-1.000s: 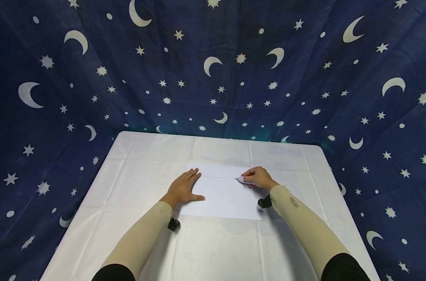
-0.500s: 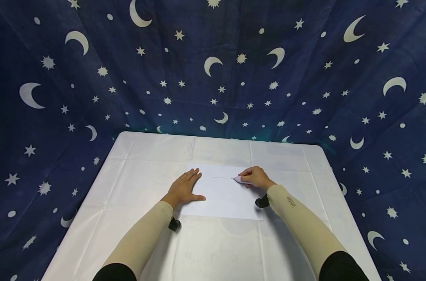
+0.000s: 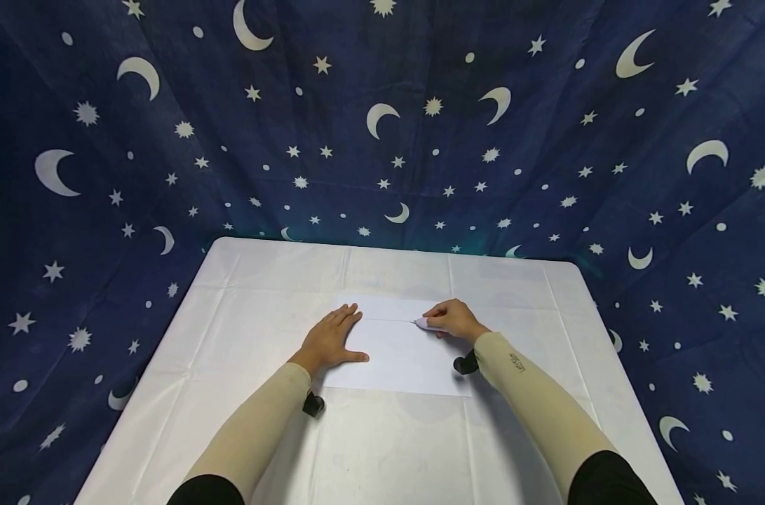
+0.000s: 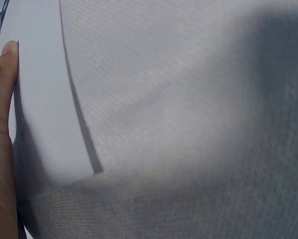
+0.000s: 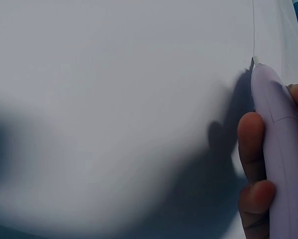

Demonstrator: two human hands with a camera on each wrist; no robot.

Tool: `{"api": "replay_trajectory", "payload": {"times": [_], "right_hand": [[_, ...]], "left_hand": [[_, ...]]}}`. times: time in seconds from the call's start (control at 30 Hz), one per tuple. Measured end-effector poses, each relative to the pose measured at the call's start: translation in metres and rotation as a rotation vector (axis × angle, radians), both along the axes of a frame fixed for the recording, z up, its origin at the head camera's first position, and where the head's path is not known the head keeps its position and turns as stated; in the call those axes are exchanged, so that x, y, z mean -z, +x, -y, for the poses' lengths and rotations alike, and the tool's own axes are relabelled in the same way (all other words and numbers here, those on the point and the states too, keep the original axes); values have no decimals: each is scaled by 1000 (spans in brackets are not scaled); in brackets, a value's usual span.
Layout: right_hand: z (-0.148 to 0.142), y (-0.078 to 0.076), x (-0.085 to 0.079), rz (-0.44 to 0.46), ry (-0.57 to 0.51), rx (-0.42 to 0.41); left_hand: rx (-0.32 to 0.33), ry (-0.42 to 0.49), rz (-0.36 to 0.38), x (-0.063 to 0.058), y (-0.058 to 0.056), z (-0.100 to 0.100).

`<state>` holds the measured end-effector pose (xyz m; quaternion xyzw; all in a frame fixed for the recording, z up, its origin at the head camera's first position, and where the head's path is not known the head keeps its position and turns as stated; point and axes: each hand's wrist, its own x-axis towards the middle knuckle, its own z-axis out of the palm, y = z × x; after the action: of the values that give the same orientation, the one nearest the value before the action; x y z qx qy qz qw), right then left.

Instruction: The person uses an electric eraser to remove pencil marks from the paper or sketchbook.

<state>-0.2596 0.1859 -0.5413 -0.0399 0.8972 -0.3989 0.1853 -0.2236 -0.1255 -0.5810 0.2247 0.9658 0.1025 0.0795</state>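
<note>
Gripping a lilac pen-like tool (image 3: pixel 429 324) in the curled fingers of the right hand (image 3: pixel 459 320), just below and right of the head view's centre, with tip at the right end of a thin line (image 3: pixel 388 320). Resting the left hand (image 3: pixel 332 339) flat, with thumb spread, on the left part of a white sheet (image 3: pixel 401 361). Set over a white-covered table (image 3: pixel 388 449) in the lower frame, before a dark blue star-and-moon cloth (image 3: pixel 350 84) across the top.

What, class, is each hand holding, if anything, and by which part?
Right hand: a pen-shaped tool, by its body behind the tip. Left hand: nothing.
</note>
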Motion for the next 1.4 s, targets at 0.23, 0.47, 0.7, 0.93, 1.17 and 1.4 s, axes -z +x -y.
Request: {"api": "replay_trajectory", "payload": {"times": [0.23,0.47,0.7,0.93,1.17,1.4], "right_hand": [[4,1,0,-5,4,9],[8,0,-1,-7,14,-10],[3,2,-3,10,27,8],[-3,1,-2,12,2,20],[5,2,-2,-4,14,8],[4,4,-4,3,21,19]], "left_hand": [[3,1,-2,3,0,-1],[10,-9,-7,4,0,-1],[14,7,-26,4,0,0],[11,-3,-29,3,-1,1],[12,-28,-11,3,-1,-1],[9,2,-12,3,0,0]]}}
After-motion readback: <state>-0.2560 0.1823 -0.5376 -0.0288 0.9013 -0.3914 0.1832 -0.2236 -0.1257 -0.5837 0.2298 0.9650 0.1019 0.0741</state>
